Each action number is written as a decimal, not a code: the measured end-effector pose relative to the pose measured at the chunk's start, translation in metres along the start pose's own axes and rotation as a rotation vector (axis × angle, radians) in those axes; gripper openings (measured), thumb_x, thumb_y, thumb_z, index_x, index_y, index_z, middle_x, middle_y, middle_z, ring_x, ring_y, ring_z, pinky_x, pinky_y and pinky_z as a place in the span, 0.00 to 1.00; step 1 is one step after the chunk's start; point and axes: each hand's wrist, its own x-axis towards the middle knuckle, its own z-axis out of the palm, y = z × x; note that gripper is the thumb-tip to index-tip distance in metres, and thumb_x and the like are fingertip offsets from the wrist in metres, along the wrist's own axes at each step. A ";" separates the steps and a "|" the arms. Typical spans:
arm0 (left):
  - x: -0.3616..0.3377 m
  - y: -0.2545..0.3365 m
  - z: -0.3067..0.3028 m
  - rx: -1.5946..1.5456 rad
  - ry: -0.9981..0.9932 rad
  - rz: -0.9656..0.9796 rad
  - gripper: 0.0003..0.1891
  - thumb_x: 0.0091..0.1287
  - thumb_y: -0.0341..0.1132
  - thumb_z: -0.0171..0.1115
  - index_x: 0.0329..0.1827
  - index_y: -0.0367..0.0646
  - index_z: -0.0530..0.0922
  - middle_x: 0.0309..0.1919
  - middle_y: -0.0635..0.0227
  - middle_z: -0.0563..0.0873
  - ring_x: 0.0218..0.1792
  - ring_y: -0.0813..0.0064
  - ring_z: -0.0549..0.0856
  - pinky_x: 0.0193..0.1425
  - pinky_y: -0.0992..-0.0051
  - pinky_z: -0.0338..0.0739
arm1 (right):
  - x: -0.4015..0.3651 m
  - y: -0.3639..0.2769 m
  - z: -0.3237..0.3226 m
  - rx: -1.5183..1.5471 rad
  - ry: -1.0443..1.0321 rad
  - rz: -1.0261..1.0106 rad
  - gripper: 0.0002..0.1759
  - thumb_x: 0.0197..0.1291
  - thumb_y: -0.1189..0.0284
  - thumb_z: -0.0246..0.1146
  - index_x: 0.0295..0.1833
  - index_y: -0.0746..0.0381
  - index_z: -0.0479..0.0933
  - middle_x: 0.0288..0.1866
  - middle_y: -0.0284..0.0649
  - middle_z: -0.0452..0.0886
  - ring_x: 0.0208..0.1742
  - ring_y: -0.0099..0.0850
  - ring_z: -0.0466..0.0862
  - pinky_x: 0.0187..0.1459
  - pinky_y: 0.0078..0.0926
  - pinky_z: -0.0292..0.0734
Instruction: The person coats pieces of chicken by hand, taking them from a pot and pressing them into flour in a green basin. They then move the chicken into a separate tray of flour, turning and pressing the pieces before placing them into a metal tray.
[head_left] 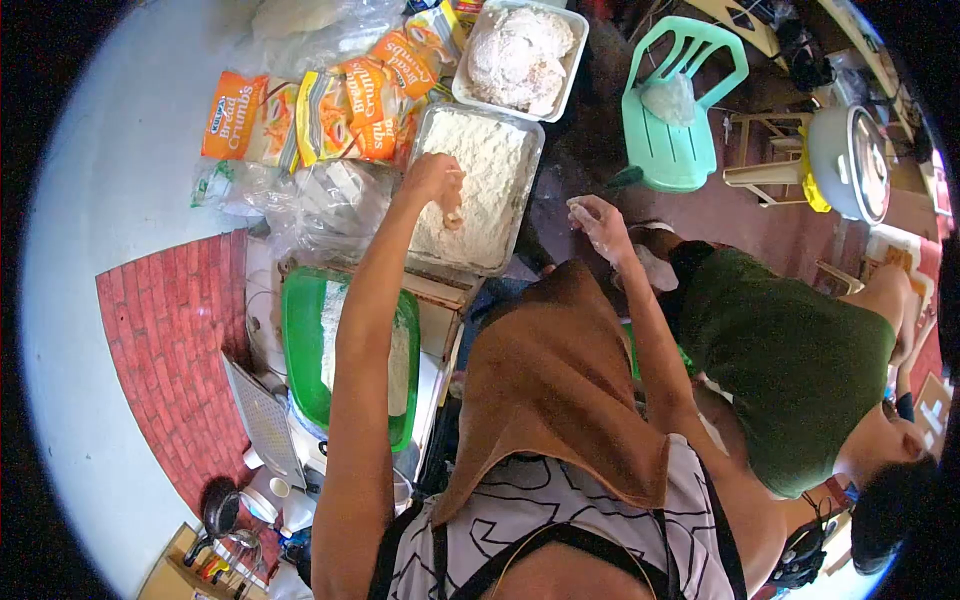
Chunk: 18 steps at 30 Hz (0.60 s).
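Observation:
My left hand [438, 185] reaches over a clear rectangular tray [533, 165] filled with white flour [492, 180]. Its fingers point down into the flour and are drawn together; whatever they may hold is too small and coated to make out. Off to the right of the tray, my right hand [600, 228] is raised in the air, touching nothing. Its flour-dusted fingers are loosely bent, with no object seen in them. Just beyond the flour tray stands a white tub [461, 88] heaped with flour-coated pieces [522, 60].
Orange bread crumbs packs [370, 110] and clear plastic bags [335, 205] lie left of the tray. A green basin [300, 340] with white powder sits nearer my body. To the right are a green plastic chair [670, 140], a bent-over person in a dark green shirt [790, 370] and a large pot [845, 165].

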 end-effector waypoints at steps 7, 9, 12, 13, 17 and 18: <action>0.018 -0.003 0.003 0.208 0.312 0.149 0.09 0.64 0.38 0.63 0.43 0.48 0.87 0.39 0.51 0.89 0.43 0.51 0.88 0.47 0.60 0.81 | -0.001 -0.008 0.001 -0.001 0.005 0.037 0.13 0.71 0.69 0.61 0.53 0.67 0.80 0.39 0.36 0.85 0.38 0.22 0.82 0.41 0.22 0.77; 0.001 0.027 -0.010 0.191 0.368 0.110 0.10 0.63 0.38 0.64 0.43 0.48 0.87 0.39 0.52 0.89 0.43 0.52 0.88 0.46 0.61 0.81 | 0.001 -0.008 0.002 -0.022 -0.010 0.037 0.13 0.71 0.69 0.61 0.53 0.67 0.81 0.40 0.35 0.85 0.38 0.21 0.82 0.41 0.22 0.77; -0.009 0.049 -0.008 0.020 0.509 -0.022 0.10 0.61 0.35 0.67 0.44 0.46 0.86 0.39 0.55 0.89 0.41 0.58 0.89 0.47 0.63 0.81 | 0.008 -0.004 0.007 -0.044 -0.040 0.053 0.13 0.71 0.68 0.62 0.52 0.67 0.81 0.40 0.35 0.85 0.40 0.21 0.82 0.41 0.22 0.78; -0.011 0.053 -0.005 -0.134 0.601 -0.117 0.10 0.60 0.33 0.68 0.45 0.44 0.86 0.40 0.57 0.89 0.41 0.62 0.89 0.47 0.65 0.81 | 0.012 -0.002 0.010 -0.036 -0.052 0.032 0.14 0.71 0.68 0.63 0.53 0.66 0.81 0.41 0.36 0.85 0.40 0.22 0.83 0.43 0.23 0.78; -0.019 0.039 0.029 -0.665 1.057 0.030 0.08 0.62 0.26 0.67 0.44 0.36 0.84 0.41 0.62 0.89 0.39 0.70 0.87 0.49 0.72 0.80 | 0.034 -0.017 0.030 -0.254 -0.101 -0.073 0.16 0.68 0.66 0.65 0.55 0.65 0.81 0.43 0.40 0.86 0.43 0.25 0.84 0.47 0.26 0.79; -0.035 0.041 0.036 -0.665 1.070 0.016 0.08 0.62 0.26 0.67 0.44 0.36 0.84 0.41 0.62 0.89 0.39 0.70 0.87 0.49 0.72 0.80 | 0.041 -0.026 0.038 -0.258 -0.119 -0.075 0.16 0.68 0.66 0.65 0.55 0.65 0.81 0.43 0.40 0.86 0.43 0.25 0.84 0.47 0.26 0.79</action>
